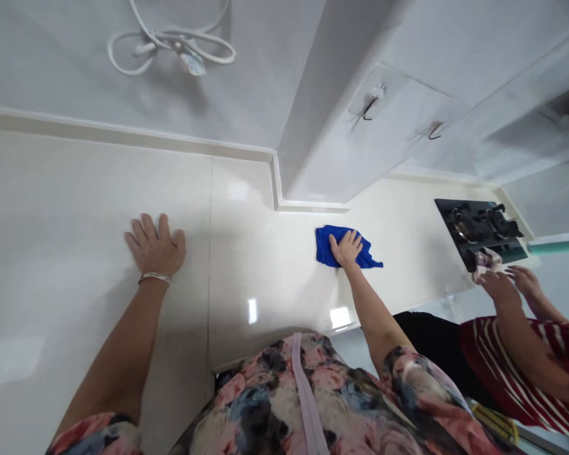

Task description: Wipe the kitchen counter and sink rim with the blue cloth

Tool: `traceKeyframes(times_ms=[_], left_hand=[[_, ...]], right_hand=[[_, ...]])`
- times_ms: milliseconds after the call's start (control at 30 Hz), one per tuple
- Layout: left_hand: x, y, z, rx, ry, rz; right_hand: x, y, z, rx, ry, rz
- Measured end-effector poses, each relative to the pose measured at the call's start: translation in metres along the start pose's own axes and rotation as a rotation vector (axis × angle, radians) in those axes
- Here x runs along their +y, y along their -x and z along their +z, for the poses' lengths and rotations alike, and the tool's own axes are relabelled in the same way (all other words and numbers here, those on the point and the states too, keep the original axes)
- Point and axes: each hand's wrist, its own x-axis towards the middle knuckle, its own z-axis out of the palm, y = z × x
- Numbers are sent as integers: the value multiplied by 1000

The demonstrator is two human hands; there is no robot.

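Note:
My left hand (157, 248) lies flat on the pale countertop (246, 253), fingers spread, with a silvery bangle at the wrist and nothing in its grasp. Farther right, my right hand (347, 248) presses down on a blue cloth (327, 246), its fingers stretched out over the fabric. The cloth lies flat and a little rumpled, one corner trailing to the right. Part of it is hidden under my palm.
A black gas stove (483, 230) is set into the counter at the right. There a co-worker in a striped top (526, 373) holds a patterned cloth (486, 262). A wall column (332, 151) juts out behind my cloth. A coiled white cable (171, 41) hangs on the wall.

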Motion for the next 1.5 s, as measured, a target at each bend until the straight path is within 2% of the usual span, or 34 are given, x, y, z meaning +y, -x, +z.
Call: traceKeyframes(times_ms=[100, 200, 300, 400, 500, 600, 667, 733, 800, 900, 1000, 1067, 1267, 1333, 1433, 1500], left_hand=[[2, 0, -2, 20, 0, 6], [6, 0, -4, 24, 22, 7], [7, -1, -6, 3, 43, -7], [6, -1, -5, -13, 32, -22], [6, -1, -3, -1, -1, -15], [8, 0, -5, -16, -33, -17], [10, 1, -8, -46, -48, -41], [11, 0, -10, -70, -49, -64], [11, 0, -10, -77, -38, -75], [9, 1, -8, -67, -17, -79], [6, 2, -6, -61, -4, -76], [4, 3, -5, -67, 4, -77], [3, 3, -6, -91, 25, -98], [4, 3, -7, -83, 38, -96], [4, 3, -8, -79, 69, -100], [5, 3, -7, -91, 67, -110]], right_hand=[[-64, 5, 5, 68, 21, -69], [-125, 28, 14, 98, 16, -260], [-162, 52, 16, 102, 0, -354], [-174, 71, 10, 43, -10, -465], [-180, 97, 3, -52, -40, -747], [-190, 137, 3, -131, -99, -1058], [-194, 162, 7, -158, -141, -1192], [-196, 174, 11, -169, -180, -1269], [-197, 167, 14, -174, -202, -1312], [-209, 128, 10, -169, -185, -1287], [-232, 83, 2, -147, -135, -1178], [-249, 63, -1, -128, -103, -1103], [-290, 35, 16, -27, -76, -859], [-301, 20, 26, 11, -91, -858], [-319, -12, 35, 57, -134, -965], [-334, -33, 38, 93, -149, -940]])
